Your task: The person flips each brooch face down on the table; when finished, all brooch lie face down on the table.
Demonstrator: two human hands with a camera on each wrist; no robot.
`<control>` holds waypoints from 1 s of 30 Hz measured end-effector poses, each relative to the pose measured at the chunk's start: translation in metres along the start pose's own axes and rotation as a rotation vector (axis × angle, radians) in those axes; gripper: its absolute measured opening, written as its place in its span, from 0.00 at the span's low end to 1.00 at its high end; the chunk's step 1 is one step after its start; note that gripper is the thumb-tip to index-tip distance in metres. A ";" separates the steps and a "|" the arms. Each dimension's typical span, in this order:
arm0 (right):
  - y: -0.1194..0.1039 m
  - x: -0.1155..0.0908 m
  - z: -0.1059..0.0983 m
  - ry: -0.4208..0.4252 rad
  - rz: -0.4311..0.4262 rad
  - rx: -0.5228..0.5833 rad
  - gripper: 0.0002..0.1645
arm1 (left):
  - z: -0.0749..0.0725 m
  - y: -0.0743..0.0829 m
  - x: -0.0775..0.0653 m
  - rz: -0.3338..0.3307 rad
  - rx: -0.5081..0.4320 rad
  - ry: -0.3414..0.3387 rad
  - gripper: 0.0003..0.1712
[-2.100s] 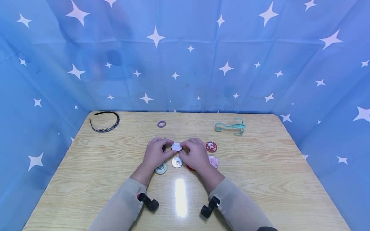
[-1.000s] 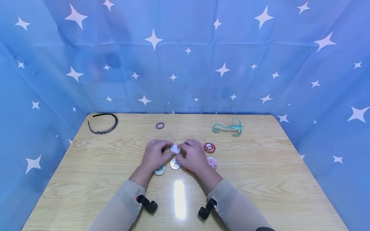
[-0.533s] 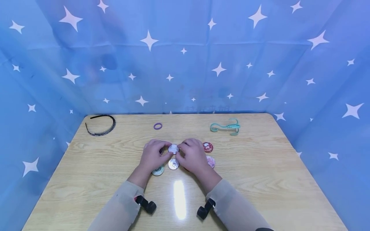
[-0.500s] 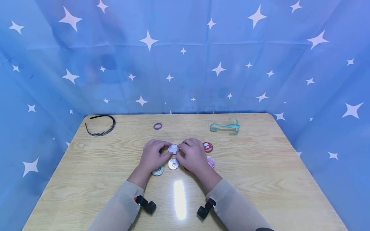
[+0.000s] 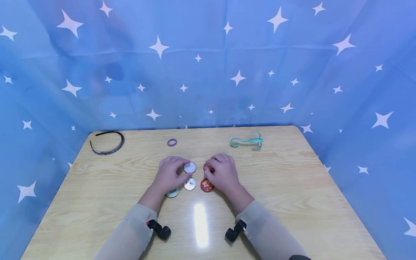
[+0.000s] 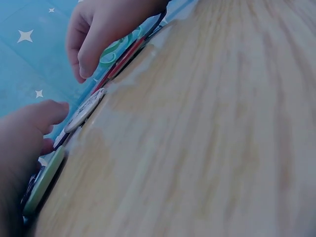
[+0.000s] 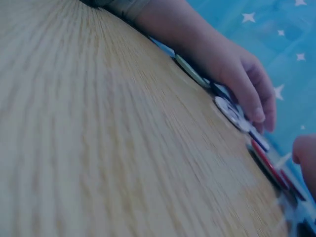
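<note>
Badges (image 5: 190, 184) look light, stiff; pinch edgewise. Your left grip (image 5: 169, 174) straddles white badge (image 5: 190, 167), right grip (image 5: 224, 172) red badge (image 5: 212, 169); pinching unclear.

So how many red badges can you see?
2: the far red badge, partly covered by the right hand, and the near red badge, right of the silver badge. Others may be hidden under that hand.

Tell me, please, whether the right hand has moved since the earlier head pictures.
Yes. Judged against the purple ring in the head view, the right hand has moved rightward, away from the plain white badge.
</note>
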State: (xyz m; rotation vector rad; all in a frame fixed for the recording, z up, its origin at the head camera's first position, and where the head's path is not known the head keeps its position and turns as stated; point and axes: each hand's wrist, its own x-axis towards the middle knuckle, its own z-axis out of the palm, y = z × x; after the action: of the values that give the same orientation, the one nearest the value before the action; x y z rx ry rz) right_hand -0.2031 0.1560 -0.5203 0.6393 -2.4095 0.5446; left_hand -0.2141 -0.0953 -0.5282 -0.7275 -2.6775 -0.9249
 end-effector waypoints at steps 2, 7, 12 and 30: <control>0.002 0.000 -0.001 0.000 0.003 -0.008 0.05 | 0.001 0.001 0.002 0.029 0.004 -0.001 0.26; 0.005 0.000 -0.007 -0.004 0.035 -0.065 0.06 | 0.010 0.016 0.013 0.043 -0.003 -0.020 0.26; 0.007 -0.002 -0.014 -0.033 0.060 -0.099 0.09 | 0.023 0.039 0.022 -0.024 0.018 -0.078 0.34; 0.021 -0.015 -0.014 -0.193 0.428 0.168 0.20 | 0.046 0.050 0.025 -0.143 0.057 -0.074 0.28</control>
State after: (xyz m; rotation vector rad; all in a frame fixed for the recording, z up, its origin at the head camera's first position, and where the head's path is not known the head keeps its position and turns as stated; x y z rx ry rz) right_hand -0.1983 0.1847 -0.5241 0.2459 -2.7191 0.9042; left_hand -0.2117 -0.0225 -0.5296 -0.5754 -2.8394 -0.8654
